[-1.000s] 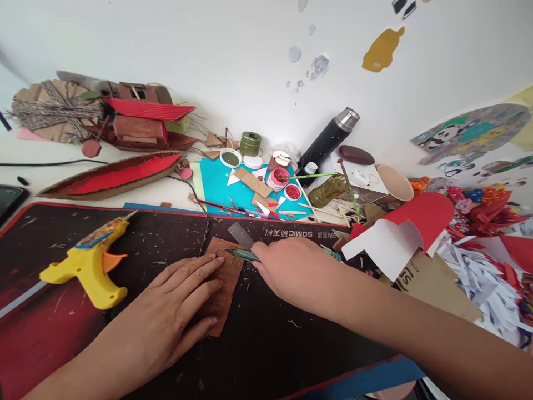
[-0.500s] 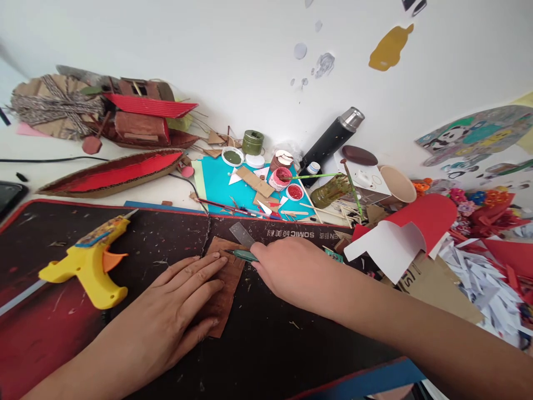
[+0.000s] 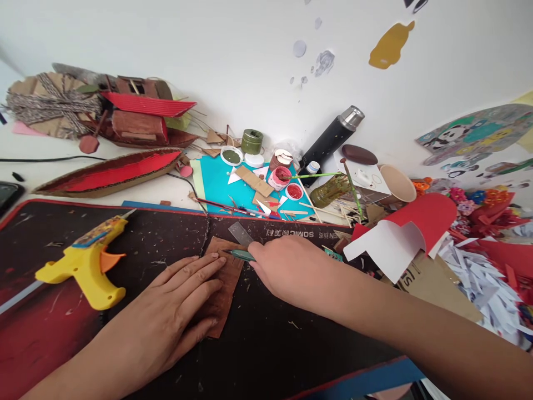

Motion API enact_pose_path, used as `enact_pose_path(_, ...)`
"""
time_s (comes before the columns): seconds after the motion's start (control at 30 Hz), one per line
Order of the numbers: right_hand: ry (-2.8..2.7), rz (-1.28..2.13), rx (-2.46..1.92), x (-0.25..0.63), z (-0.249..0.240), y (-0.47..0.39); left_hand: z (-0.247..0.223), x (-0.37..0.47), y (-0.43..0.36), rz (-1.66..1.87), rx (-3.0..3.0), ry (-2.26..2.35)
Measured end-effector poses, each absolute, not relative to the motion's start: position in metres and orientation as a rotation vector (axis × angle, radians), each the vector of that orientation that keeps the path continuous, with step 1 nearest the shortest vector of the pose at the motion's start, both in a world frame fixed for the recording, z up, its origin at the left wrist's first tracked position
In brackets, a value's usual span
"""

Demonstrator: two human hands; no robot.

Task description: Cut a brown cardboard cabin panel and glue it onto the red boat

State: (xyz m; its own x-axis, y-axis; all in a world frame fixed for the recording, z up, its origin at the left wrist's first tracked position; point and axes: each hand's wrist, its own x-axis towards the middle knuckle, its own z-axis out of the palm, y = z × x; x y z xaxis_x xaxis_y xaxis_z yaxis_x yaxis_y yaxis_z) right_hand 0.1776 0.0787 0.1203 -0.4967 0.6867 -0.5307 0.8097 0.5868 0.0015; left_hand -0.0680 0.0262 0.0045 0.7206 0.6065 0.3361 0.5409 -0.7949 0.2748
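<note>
On the dark mat, my left hand (image 3: 183, 300) lies flat with fingers stretched over a small brown-painted piece of cardboard (image 3: 227, 297), pressing its left side. My right hand (image 3: 287, 269) is closed around a slim green pen-like tool (image 3: 242, 255). The tool's dark pointed tip touches or nearly touches the cardboard's upper part, just beyond my left fingertips. A greyish see-through strip (image 3: 240, 233), like a short ruler, sticks out beyond my right fingers; whether they grip it is hidden.
A yellow glue gun (image 3: 89, 261) lies left on the mat (image 3: 300, 355). Behind it stand a red-lined cardboard boat (image 3: 112, 172) and other model boats. Paint pots (image 3: 280, 178) sit on blue paper, beside a black thermos (image 3: 328, 141). Rolled red paper (image 3: 433, 222) and white scraps crowd the right.
The view shifts very slightly. Both hands, the green tool and the cardboard stay in almost the same place.
</note>
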Motion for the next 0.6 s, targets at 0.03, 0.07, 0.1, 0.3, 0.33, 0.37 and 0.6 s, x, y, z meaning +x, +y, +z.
enact_pose_path(0.03, 2.335, -0.34, 1.189, 0.1778, 0.121, 0.0787, 0.0044, -0.0682, 0.0261, 0.624, 2.773, 0.93)
enact_pose_path(0.07, 2.335, -0.344, 1.189, 0.1778, 0.1219, 0.0787, 0.0045, -0.0683, 0.0259, 0.627, 2.776, 0.93)
enact_pose_path(0.1, 2.333, -0.348, 1.195, 0.1778, 0.1231, 0.0787, 0.0046, -0.0684, 0.0258, 0.63, 2.775, 0.93)
enact_pose_path(0.3, 2.311, -0.368, 1.261, 0.1754, 0.1294, 0.0776, 0.006, -0.0676, 0.0265, 0.64, 2.77, 0.93)
enact_pose_path(0.33, 2.315, -0.365, 1.262, 0.1749, 0.1289, 0.0775, 0.0059, -0.0673, 0.0267, 0.64, 2.78, 0.928)
enact_pose_path(0.37, 2.322, -0.359, 1.259, 0.1745, 0.1279, 0.0774, 0.0057, -0.067, 0.0268, 0.638, 2.791, 0.926)
enact_pose_path(0.6, 2.344, -0.329, 1.213, 0.176, 0.1197, 0.0778, 0.0047, -0.0665, 0.0272, 0.609, 2.811, 0.936)
